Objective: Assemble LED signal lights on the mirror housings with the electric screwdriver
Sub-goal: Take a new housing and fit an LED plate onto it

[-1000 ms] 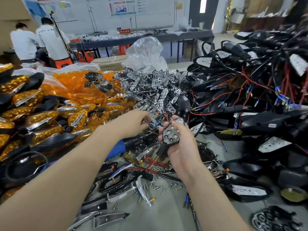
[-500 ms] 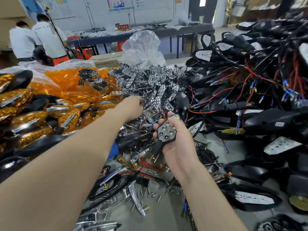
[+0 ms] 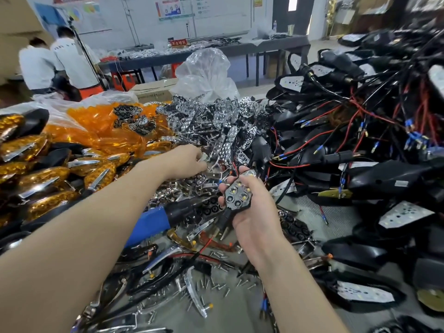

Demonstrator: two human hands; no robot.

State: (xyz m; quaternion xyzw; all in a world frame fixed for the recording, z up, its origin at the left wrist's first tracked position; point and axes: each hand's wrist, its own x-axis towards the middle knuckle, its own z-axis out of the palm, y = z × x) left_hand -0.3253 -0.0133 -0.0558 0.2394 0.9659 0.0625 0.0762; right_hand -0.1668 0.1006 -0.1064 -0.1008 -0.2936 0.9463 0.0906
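Head view, workbench. LED signal light [image 3: 237,193]: a black honeycomb-celled module with several pale emitters, its face turned to the camera, held just above the grey table [image 3: 240,316] near the centre of the frame. Right hand [image 3: 252,217]: palm up, forearm entering from the lower right, with the thumb lying on the module's right edge and the fingers curled behind its left edge. A black lead hangs from the module's lower end.

Left hand [image 3: 189,159]: arm stretched forward from the lower left, back of the hand up, fingers bent down into the heap of chrome reflectors [image 3: 216,126]. Whether they hold one cannot be told.

Electric screwdriver [image 3: 182,209]: blue and black body, lying on the table under the left forearm, untouched. Loose screws [image 3: 223,287] are scattered near the camera.

Mirror housings [image 3: 384,179]: black, piled at right, tangled with red and black wires. Amber lenses [image 3: 108,135] sit in a clear bag at left, beside finished amber lights [image 3: 36,179].

Writing: a red sign [image 3: 178,42] on the far table and the wall posters [image 3: 168,8] carry print too small to read.
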